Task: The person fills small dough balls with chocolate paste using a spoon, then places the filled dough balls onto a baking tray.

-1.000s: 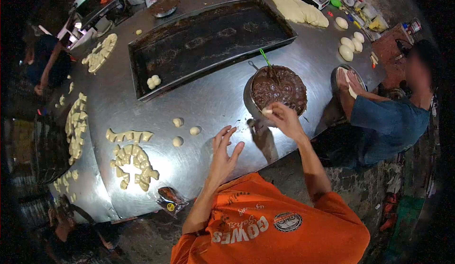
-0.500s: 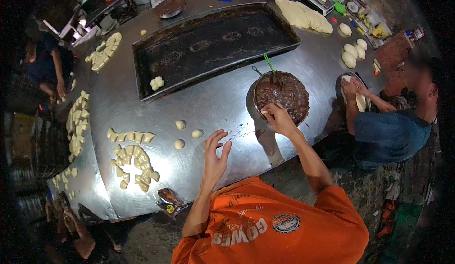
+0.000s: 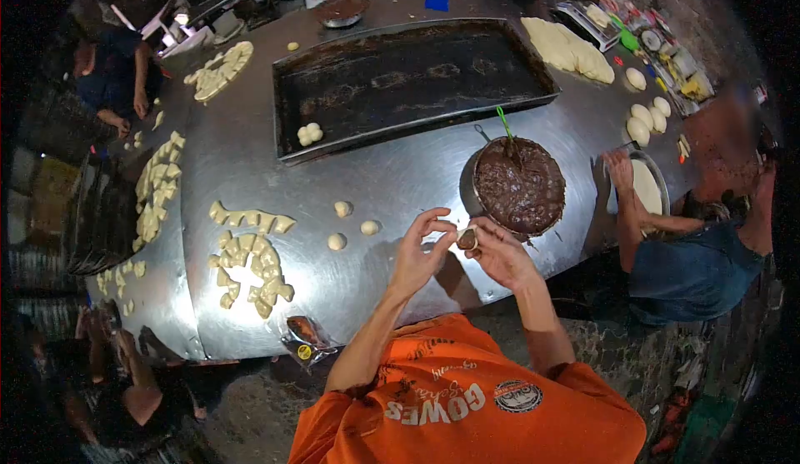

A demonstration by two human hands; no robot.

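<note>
In front of my orange shirt, my right hand (image 3: 507, 260) pinches a small dough piece (image 3: 460, 232) with dark brown filling (image 3: 468, 241) showing in it. My left hand (image 3: 419, 256) is close beside it, fingers curved and apart, the thumb tip at or near the dough's edge; contact is hard to make out. Just beyond my right hand stands a round pan (image 3: 478, 193) of thick chocolate-brown filling (image 3: 521, 185), with a green-handled tool (image 3: 505, 122) stuck in it. Left of my hands lie three dough balls (image 3: 369, 227) and several cut dough pieces (image 3: 265, 268).
A large dark baking tray (image 3: 400, 131) holds a small cluster of dough balls (image 3: 310, 134). A co-worker in blue (image 3: 692, 276) handles dough in a round pan (image 3: 662, 189) at right. Other people work at the left and far edges. A plastic packet (image 3: 307, 339) lies at the near edge.
My right hand has come back from the filling pan toward my left hand, now with brown filling visible in the dough. The view has shifted, and the co-worker's hands at right have parted.
</note>
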